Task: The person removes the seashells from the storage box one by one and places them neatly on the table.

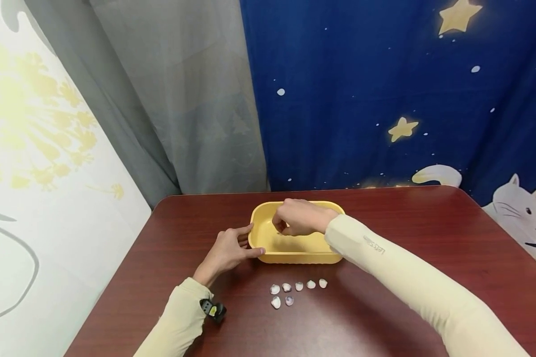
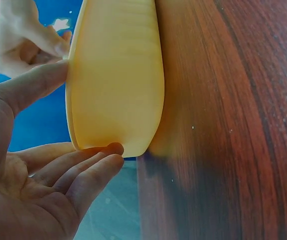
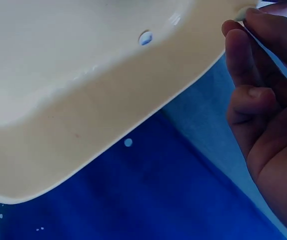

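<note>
A yellow rectangular plastic basin [image 1: 303, 257] with rounded corners stands on the table. My left hand [image 1: 228, 250] holds its left end, thumb over the near rim and fingers against the outer wall [image 2: 116, 75]. Above the inside of the basin is my right hand [image 1: 301, 216], bent down at the wrist. In the right wrist view its thumb and fingertips pinch a small pale seashell [image 3: 242, 13]. One more shell [image 3: 145, 37] lies on the basin floor. In front of the basin, several small white and purplish shells [image 1: 299, 286] form two short rows.
The dark red wooden table [image 1: 406, 238] ends at a far edge close behind the basin. Grey [image 1: 205, 99] and blue star-patterned curtains [image 1: 339, 99] hang beyond it. A small black device [image 1: 213, 310] is strapped to the left wrist.
</note>
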Motion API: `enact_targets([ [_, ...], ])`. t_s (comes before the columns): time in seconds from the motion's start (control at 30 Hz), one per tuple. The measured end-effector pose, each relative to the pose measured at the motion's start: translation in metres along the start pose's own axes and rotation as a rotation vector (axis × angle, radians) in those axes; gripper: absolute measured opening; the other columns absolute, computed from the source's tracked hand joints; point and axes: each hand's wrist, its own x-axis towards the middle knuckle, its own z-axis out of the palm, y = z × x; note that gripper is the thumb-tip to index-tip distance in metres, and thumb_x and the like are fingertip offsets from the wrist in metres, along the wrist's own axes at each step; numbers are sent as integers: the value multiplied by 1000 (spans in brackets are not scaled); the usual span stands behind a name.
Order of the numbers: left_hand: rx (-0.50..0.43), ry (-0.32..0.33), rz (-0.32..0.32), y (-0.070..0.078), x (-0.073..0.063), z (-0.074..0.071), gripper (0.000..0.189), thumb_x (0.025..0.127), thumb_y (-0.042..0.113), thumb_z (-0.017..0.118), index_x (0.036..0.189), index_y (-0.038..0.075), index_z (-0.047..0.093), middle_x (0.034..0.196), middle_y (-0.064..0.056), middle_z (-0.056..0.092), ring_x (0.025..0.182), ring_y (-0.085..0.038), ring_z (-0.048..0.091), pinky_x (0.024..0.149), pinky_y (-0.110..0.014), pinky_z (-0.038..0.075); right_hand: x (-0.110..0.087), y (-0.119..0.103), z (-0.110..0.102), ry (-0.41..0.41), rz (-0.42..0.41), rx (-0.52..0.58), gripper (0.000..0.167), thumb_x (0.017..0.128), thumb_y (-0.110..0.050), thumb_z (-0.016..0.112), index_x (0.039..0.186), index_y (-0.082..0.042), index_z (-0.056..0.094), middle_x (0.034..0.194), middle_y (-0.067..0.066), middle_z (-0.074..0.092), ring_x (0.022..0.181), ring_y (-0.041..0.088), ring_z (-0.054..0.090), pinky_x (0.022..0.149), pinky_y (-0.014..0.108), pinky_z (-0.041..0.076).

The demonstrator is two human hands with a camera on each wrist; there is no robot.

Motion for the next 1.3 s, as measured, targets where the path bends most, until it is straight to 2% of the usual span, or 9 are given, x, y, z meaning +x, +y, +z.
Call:
enact_targets([
  [0.3,-7,0,-6,-1,-1,0,81,77,30,88,145,3,52,141,-16,61,120,-25,68,95,-38,60,-31,-10,2,131,-89,-32,16,83,-8,74,74,-21,73,72,-11,68,68,5,57,62,19,51],
  [0.63,-4,0,1,1,-1,0,81,78,30,87,146,3,51,144,-15,59,121,-25,67,95,-38,59,-63,-24,18,256,-108,-93,14,83,-11,76,77,-23,73,72,-12,63,68,4,59,60,21,51],
  [0.77,-8,2,9,1,-2,1,81,78,29,88,145,3,51,143,-15,59,120,-25,68,95,-38,59,-74,-30,29,292,-142,-108,15,82,-12,78,76,-25,72,70,-12,61,65,3,57,58,20,50],
  [1.03,2,0,5,2,-3,1,83,78,31,87,147,4,50,145,-14,58,122,-24,67,97,-39,59,-92,-41,61,307,-198,-161,18,77,-14,81,71,-26,69,66,-14,57,59,1,56,51,18,46],
  [1.17,3,4,3,1,-3,1,82,78,30,87,147,4,50,145,-14,58,122,-24,67,97,-39,59,-96,-44,74,306,-234,-196,21,77,-15,81,67,-27,66,62,-14,56,59,2,57,48,16,42],
  [1.3,-8,1,5,1,-4,1,82,78,28,87,147,3,50,145,-15,58,122,-25,67,96,-39,59,-96,-46,85,283,-246,-182,26,77,-15,80,63,-27,62,62,-16,56,59,-1,56,48,15,42],
])
